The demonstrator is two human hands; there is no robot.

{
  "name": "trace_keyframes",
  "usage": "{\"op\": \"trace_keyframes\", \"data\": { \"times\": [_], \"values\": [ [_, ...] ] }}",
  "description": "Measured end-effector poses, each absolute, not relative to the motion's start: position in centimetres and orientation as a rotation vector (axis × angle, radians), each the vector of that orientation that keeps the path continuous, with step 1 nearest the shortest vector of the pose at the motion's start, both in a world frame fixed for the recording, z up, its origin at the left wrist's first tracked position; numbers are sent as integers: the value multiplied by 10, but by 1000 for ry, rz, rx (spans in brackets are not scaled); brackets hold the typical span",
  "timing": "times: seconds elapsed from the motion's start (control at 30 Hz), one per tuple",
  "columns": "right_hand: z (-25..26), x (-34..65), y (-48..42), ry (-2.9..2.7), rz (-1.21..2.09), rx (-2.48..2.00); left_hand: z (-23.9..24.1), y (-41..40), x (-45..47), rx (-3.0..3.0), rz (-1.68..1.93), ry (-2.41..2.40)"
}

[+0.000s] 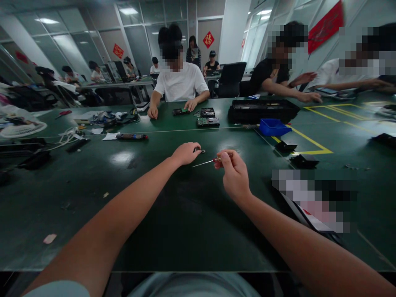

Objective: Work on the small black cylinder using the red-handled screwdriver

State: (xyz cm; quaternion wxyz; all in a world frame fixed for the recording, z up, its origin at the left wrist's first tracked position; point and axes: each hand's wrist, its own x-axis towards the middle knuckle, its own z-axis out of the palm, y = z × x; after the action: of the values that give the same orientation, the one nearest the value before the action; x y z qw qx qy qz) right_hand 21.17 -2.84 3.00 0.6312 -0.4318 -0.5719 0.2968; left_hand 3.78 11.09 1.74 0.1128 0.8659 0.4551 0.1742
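Observation:
My left hand (185,153) rests on the dark green table (173,214), its fingers pinched on a small dark part with a metal ring (201,151) at its tip. My right hand (234,175) is closed round a thin screwdriver (206,161) with a red collar. The shaft points left, and its tip ends just below the left hand. Both forearms reach in from the bottom of the view.
A blue bin (272,127) and a black tray (262,109) stand at the back right, with small black parts (303,160) beside yellow floor-tape lines. Circuit boards (208,121) lie before a person in white opposite. Cables and tools (108,119) clutter the left.

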Motion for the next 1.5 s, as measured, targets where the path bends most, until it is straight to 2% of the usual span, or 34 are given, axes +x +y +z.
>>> {"op": "trace_keyframes", "data": {
  "times": [0.33,0.6,0.9,1.1,1.5],
  "values": [
    [32,210,-29,-1316,713,-1038,15,129,62,2559,279,1384],
    [31,210,-28,-1321,737,-1049,15,128,39,2301,588,1403],
    [30,208,-28,-1355,784,-1038,34,110,-48,1686,1022,1419],
    [29,209,-26,-1366,796,-1056,51,82,-130,968,1246,1471],
    [26,209,-24,-1382,818,-1066,89,-7,-296,687,1594,1999]
  ]
}}
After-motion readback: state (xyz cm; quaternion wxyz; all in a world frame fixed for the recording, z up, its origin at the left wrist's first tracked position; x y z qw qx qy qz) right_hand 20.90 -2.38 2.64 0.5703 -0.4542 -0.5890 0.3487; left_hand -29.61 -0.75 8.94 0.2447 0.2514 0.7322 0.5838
